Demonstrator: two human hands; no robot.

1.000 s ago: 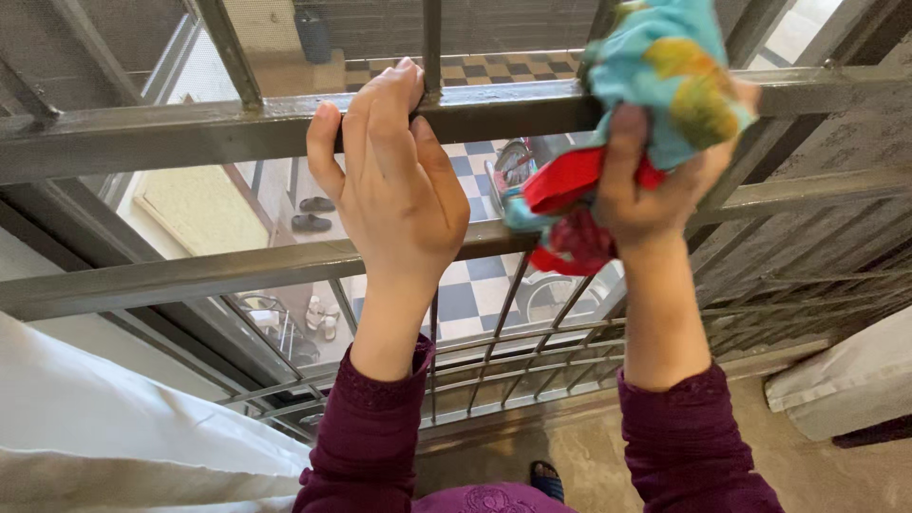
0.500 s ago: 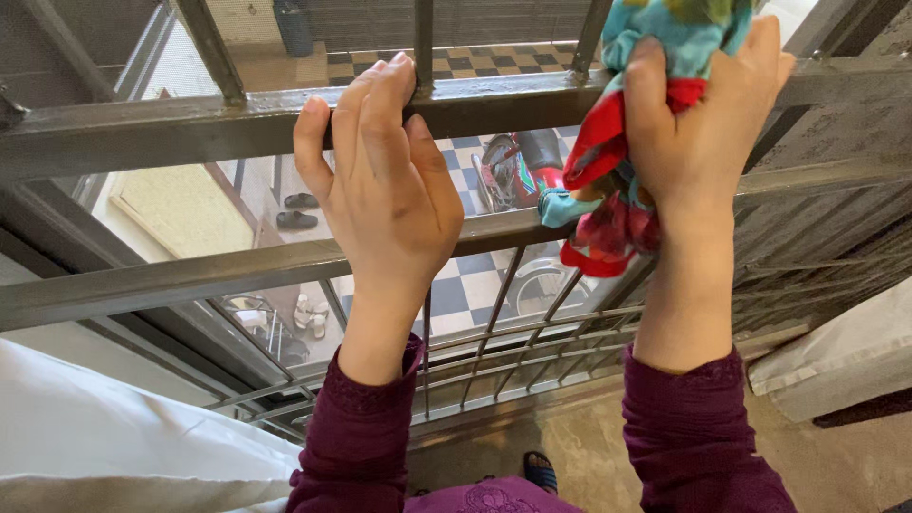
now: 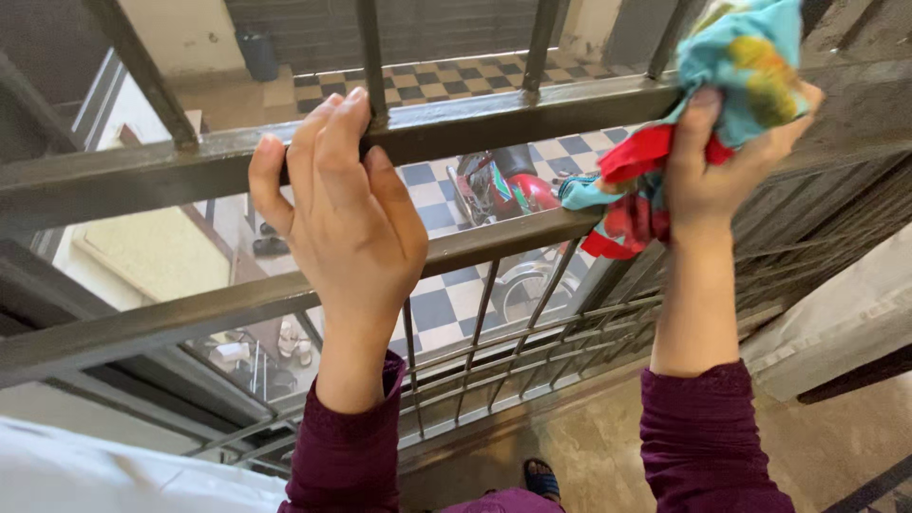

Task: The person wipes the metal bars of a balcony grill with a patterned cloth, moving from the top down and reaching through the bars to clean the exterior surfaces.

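The left hand (image 3: 347,214) is curling its grip closed over the upper rail (image 3: 142,171) of the metal window grille, while the right hand (image 3: 727,171) is clutching a bunched turquoise-and-red cloth (image 3: 731,66) tight against that same rail, further right.

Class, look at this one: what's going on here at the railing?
A person in purple sleeves stands at a metal grille, looking down through it. The left hand grips the upper bar, fingers curled over it. The right hand presses a bunched blue, red and yellow cloth against the same bar, further right. Below, through the bars, a red motorbike stands on a checkered floor.
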